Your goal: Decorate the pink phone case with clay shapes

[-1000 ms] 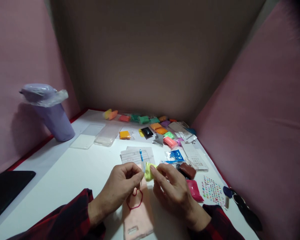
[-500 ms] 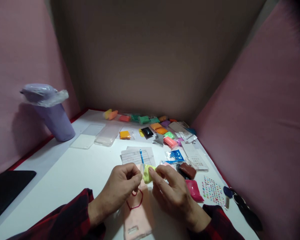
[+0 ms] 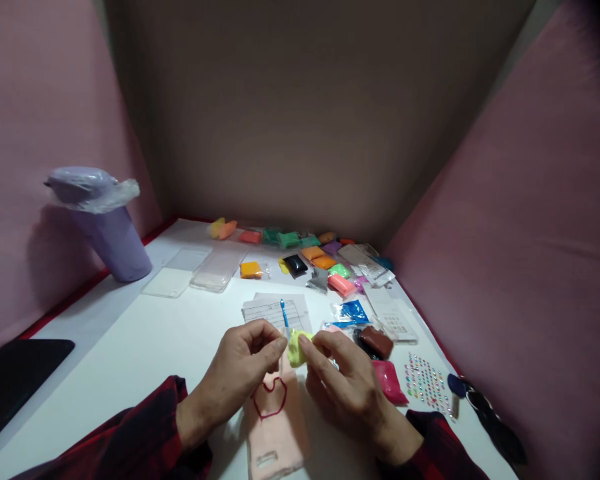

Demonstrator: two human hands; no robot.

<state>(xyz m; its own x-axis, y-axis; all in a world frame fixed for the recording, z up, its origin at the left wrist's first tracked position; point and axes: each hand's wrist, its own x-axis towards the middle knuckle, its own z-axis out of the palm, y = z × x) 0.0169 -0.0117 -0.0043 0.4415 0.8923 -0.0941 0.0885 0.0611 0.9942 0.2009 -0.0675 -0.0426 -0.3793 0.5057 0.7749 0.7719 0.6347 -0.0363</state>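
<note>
My right hand (image 3: 347, 380) pinches a lump of yellow-green modelling clay (image 3: 296, 348), which seems to be in a clear wrapper, between thumb and fingers. Beside its left edge, my left hand (image 3: 247, 367) is closed, thumb pressed to forefinger; whatever sits in that pinch is too small to make out. Under both hands lies a phone case (image 3: 279, 433) covered in pale peach clay, with a camera cutout at the near end. A dark red clay outline (image 3: 271, 417) marks its surface. Just beyond the hands, a blue tool (image 3: 284, 312) rests on a printed sheet (image 3: 265, 312).
Packets of coloured clay, such as a black one (image 3: 295, 265) and a pink one (image 3: 389, 382), spread across the back and right. Clear phone cases (image 3: 219, 267) lie back left, near a purple tumbler (image 3: 113, 240). A rhinestone sheet (image 3: 427, 381) is at right, a black object (image 3: 20, 373) at left.
My left fingertips have moved slightly up and right, nearer the yellow clay, uncovering more of the red outline. The right hand has hardly moved and keeps its hold.
</note>
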